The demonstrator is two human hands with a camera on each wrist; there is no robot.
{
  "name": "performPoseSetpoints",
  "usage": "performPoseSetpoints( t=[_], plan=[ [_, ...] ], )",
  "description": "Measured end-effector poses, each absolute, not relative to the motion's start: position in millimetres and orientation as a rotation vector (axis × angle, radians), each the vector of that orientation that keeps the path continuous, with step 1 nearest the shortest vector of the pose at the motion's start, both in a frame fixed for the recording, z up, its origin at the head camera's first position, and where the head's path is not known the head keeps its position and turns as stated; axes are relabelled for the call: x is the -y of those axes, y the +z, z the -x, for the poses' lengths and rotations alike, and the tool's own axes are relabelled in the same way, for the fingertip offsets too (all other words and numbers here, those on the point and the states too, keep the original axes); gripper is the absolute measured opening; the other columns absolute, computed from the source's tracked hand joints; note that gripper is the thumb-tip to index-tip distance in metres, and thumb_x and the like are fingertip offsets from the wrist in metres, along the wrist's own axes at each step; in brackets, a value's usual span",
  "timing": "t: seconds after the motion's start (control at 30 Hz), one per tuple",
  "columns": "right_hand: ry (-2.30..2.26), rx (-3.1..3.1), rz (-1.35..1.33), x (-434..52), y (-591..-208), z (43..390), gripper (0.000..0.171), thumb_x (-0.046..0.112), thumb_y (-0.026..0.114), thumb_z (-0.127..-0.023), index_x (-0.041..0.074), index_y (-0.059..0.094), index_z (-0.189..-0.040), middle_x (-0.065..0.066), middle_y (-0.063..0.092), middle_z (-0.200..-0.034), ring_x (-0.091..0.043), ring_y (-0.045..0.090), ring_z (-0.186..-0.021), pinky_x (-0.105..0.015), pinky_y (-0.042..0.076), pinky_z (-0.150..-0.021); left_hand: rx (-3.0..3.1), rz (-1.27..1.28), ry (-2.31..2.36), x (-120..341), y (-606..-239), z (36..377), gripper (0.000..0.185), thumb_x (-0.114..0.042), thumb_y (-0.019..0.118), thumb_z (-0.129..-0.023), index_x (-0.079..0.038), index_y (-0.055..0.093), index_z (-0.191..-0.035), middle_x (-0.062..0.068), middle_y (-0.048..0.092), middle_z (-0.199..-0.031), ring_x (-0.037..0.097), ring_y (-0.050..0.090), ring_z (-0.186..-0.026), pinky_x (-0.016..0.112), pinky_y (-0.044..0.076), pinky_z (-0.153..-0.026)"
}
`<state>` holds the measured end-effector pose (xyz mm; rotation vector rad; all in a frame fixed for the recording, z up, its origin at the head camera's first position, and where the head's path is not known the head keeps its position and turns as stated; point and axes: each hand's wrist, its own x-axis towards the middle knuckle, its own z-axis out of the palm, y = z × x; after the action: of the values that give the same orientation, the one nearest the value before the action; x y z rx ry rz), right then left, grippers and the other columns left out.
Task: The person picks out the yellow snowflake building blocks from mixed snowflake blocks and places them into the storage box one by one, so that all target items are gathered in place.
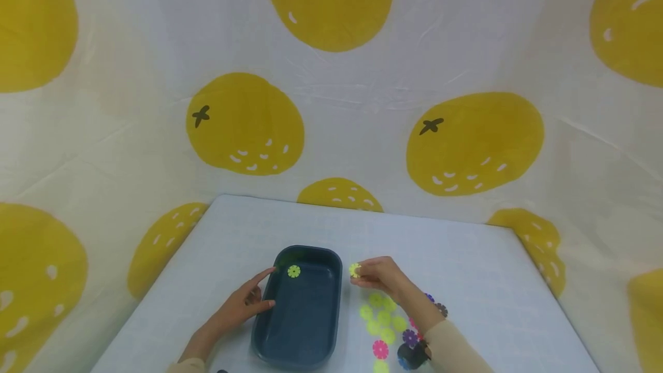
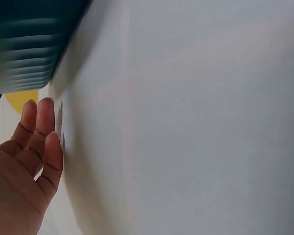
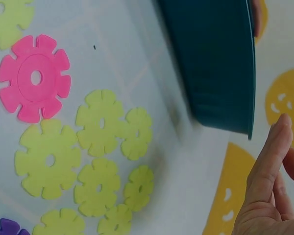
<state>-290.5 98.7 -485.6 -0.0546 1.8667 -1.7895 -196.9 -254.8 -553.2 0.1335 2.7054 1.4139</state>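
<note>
A deep blue-green tray (image 1: 338, 304) stands on the table, with one yellow-green notched flower disc (image 1: 293, 271) inside near its far left end. My left hand (image 1: 235, 307) rests at the tray's left rim, index finger and thumb spread along it. The other fingers of that hand (image 2: 32, 161) hang relaxed beside the tray wall in the left wrist view. Just beyond the right rim, my right hand (image 1: 382, 274) pinches another yellow-green flower disc (image 1: 354, 270) by its edge. In the right wrist view the held disc is hidden behind the hand (image 3: 267, 181).
Several yellow-green discs (image 1: 384, 318) lie in a loose group right of the tray. A pink disc (image 1: 380, 349) lies nearer me. Purple (image 1: 410, 338) and dark discs (image 1: 412, 356) cluster beneath my right forearm. A lemon-patterned cloth (image 1: 352, 120) hangs behind the table.
</note>
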Motion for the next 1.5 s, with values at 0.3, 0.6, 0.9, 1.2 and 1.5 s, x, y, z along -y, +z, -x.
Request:
performPoseSetpoints(
  t=[0.3, 0.6, 0.9, 1.2, 1.5],
  plan=[
    [-1.767, -1.863, 0.040, -85, -484, 293, 0.034, 0.014, 0.070, -0.081, -0.006, 0.062, -0.108, -0.018, 0.068, -0.089, -0.025, 0.068, -0.081, -0.029, 0.051, -0.069, -2.683, -0.095, 1.430, 256, -556, 197, 0.070, -0.035, 0.068, -0.082, -0.039, 0.030, -0.141, 0.003, 0.048, -0.085, 0.014, 0.046, -0.071, 0.026, 0.039, -0.061],
    [-1.774, -1.825, 0.106, -66, -482, 290, 0.031, 0.011, 0.067, -0.083, -0.009, 0.062, -0.106, -0.018, 0.068, -0.086, -0.025, 0.068, -0.080, -0.033, 0.051, -0.071, -2.671, -0.087, 1.425, 255, -557, 195, 0.071, -0.036, 0.067, -0.083, -0.040, 0.028, -0.142, 0.003, 0.048, -0.086, 0.015, 0.046, -0.074, 0.028, 0.038, -0.062],
    [-1.776, -1.807, 0.116, -47, -481, 288, 0.030, 0.010, 0.068, -0.082, -0.009, 0.062, -0.104, -0.019, 0.068, -0.086, -0.025, 0.068, -0.079, -0.028, 0.052, -0.065, -2.658, -0.091, 1.430, 254, -555, 194, 0.071, -0.039, 0.067, -0.082, -0.043, 0.028, -0.141, 0.003, 0.049, -0.086, 0.016, 0.046, -0.074, 0.028, 0.039, -0.061],
    [-1.770, -1.815, 0.144, -26, -482, 287, 0.025, 0.010, 0.067, -0.083, -0.007, 0.064, -0.100, -0.018, 0.068, -0.085, -0.027, 0.068, -0.079, -0.029, 0.052, -0.066, -2.649, -0.111, 1.442, 253, -557, 196, 0.072, -0.040, 0.067, -0.081, -0.043, 0.028, -0.141, 0.003, 0.049, -0.084, 0.015, 0.047, -0.070, 0.027, 0.039, -0.060],
    [-1.753, -1.819, 0.146, -6, -484, 284, 0.022, 0.013, 0.066, -0.085, -0.004, 0.067, -0.098, -0.016, 0.069, -0.085, -0.025, 0.068, -0.078, -0.028, 0.052, -0.065, -2.657, -0.095, 1.427, 252, -554, 197, 0.071, -0.041, 0.067, -0.082, -0.045, 0.027, -0.140, 0.003, 0.049, -0.083, 0.015, 0.047, -0.070, 0.028, 0.039, -0.060]
  ],
)
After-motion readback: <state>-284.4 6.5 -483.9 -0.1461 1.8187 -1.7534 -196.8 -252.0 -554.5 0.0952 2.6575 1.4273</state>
